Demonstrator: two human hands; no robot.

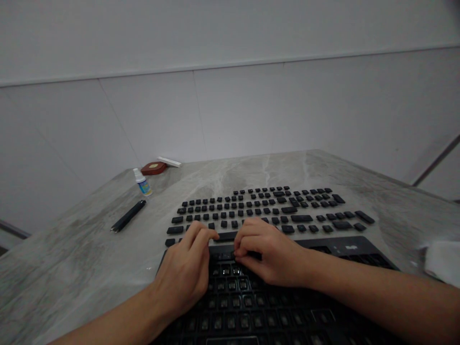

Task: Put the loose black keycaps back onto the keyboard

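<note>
A black keyboard frame (pixel 338 249) with its keycaps off lies at the near edge of the marble table (pixel 72 268). Beyond it, several loose black keycaps (pixel 266 208) are laid out in rows on the table. My left hand (pixel 187 270) rests on the frame's upper left part, fingers curled together, fingertips touching a long keycap (pixel 225 235). My right hand (pixel 269 251) sits beside it, fingers bent and pressed down on the frame's top row near the same keycap. What the fingertips pinch is hidden.
A black pen-like tool (pixel 128 216) lies at the left. Behind it stand a small white spray bottle (pixel 143 182), a red-brown round case (pixel 154 168) and a white strip (pixel 169 161). A white cloth (pixel 443 261) sits at the right edge. A pale wall rises behind.
</note>
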